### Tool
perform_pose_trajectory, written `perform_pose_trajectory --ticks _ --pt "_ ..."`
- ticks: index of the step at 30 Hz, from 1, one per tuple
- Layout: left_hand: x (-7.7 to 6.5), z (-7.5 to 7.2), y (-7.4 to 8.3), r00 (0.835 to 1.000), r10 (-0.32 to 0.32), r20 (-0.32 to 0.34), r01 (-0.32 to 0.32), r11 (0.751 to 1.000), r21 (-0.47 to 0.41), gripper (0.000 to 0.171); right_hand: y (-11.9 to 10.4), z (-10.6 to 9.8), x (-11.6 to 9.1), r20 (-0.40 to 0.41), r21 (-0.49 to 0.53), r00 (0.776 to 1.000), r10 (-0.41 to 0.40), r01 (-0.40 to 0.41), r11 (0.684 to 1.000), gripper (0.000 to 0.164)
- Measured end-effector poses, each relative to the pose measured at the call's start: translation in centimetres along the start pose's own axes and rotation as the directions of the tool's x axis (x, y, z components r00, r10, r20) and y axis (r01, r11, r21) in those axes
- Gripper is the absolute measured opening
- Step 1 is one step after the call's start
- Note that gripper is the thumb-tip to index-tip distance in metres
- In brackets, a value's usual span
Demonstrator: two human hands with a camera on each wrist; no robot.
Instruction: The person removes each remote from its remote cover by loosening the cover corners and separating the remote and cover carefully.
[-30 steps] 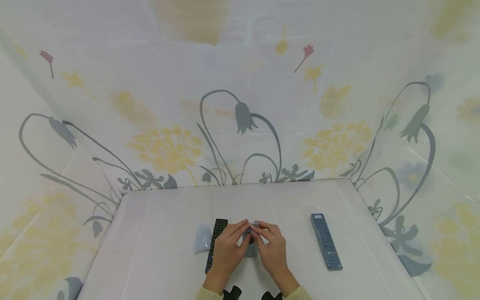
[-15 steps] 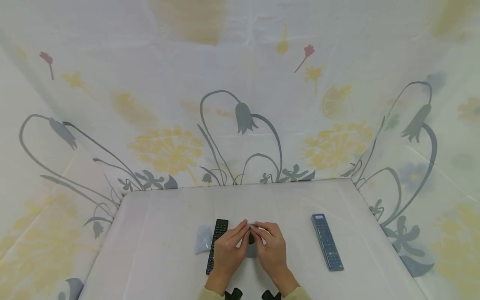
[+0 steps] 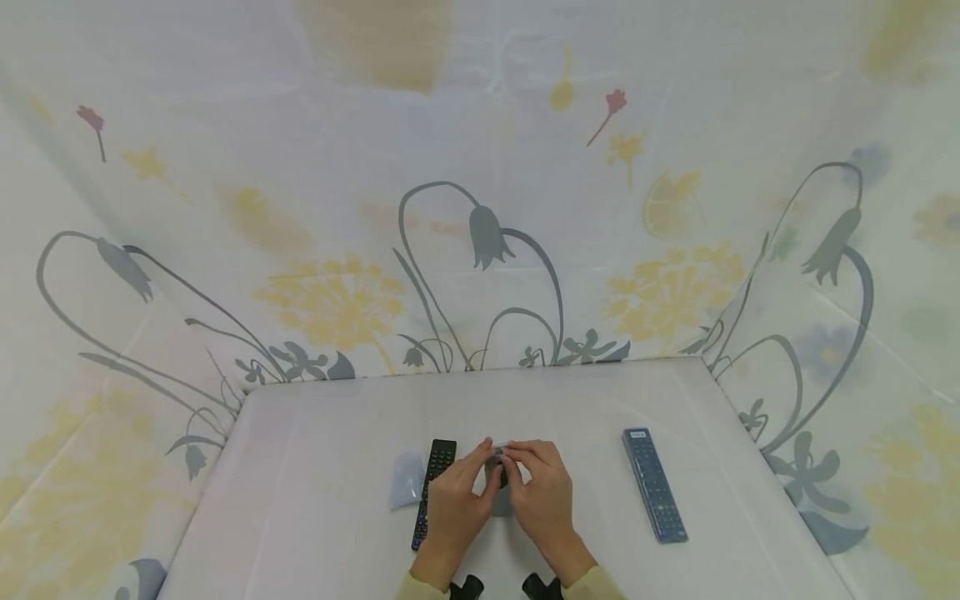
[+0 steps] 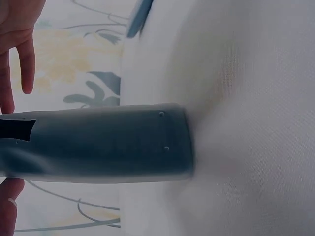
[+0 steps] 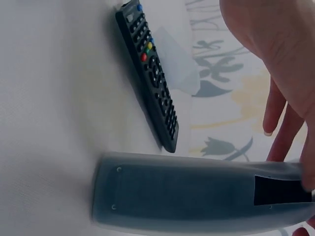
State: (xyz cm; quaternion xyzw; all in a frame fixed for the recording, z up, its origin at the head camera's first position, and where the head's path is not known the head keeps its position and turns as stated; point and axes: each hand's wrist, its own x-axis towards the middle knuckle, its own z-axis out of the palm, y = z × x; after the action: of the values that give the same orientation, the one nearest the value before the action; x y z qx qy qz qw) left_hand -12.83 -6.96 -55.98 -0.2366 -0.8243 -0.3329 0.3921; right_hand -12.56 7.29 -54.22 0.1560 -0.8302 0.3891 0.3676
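Observation:
A remote control in a translucent blue-grey plastic cover [image 3: 501,503] stands on end on the white table, between my two hands. My left hand [image 3: 459,498] and right hand [image 3: 543,493] meet at its upper end, thumbs and fingers pinching the top of the cover. The fingertips partly hide that end. From the left wrist, the covered remote's broad face [image 4: 103,147] shows a black patch and small round bumps near the bottom end. The same kind of face [image 5: 182,194] fills the lower part of the right wrist view.
Left of my hands lies a black remote control [image 3: 441,457], beside a pale blue plastic packet [image 3: 407,478]. Another remote control in a blue cover [image 3: 654,485] lies to the right. Patterned cloth [image 3: 480,308] rises behind the white tabletop [image 3: 322,467].
Both hands stay at the upper end of the covered remote. Their fingertips have shifted slightly along the top of the cover. The other remotes and the packet have not moved on the table.

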Motion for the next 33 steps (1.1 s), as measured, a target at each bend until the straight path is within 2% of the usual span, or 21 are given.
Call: perform_pose_trajectory --ticks 4,8,17,26,33 --pt "0.3 -0.2 0.2 1.000 -0.028 0.008 0.028 1.000 0.002 0.033 -0.2 0.0 0.2 0.016 -0.015 1.000 0.016 -0.016 1.000 0.013" --pt "0.6 -0.4 0.3 0.999 -0.045 0.011 0.045 0.999 0.009 0.030 -0.4 -0.1 0.2 0.028 0.010 0.999 0.034 -0.034 0.999 0.015" --pt "0.8 -0.3 0.6 0.999 -0.048 0.017 0.047 0.997 0.054 0.018 -0.5 -0.1 0.3 0.002 0.013 1.000 0.012 -0.012 1.000 0.018" --pt "0.9 -0.1 0.6 0.999 -0.001 -0.050 0.005 0.997 0.083 0.020 -0.4 -0.2 0.6 -0.033 0.014 0.999 -0.028 0.028 0.999 0.020" --pt "0.7 0.0 0.6 0.999 -0.037 -0.038 0.040 0.996 0.074 0.019 -0.1 -0.3 1.0 -0.023 0.036 1.000 0.004 -0.003 0.999 0.023"
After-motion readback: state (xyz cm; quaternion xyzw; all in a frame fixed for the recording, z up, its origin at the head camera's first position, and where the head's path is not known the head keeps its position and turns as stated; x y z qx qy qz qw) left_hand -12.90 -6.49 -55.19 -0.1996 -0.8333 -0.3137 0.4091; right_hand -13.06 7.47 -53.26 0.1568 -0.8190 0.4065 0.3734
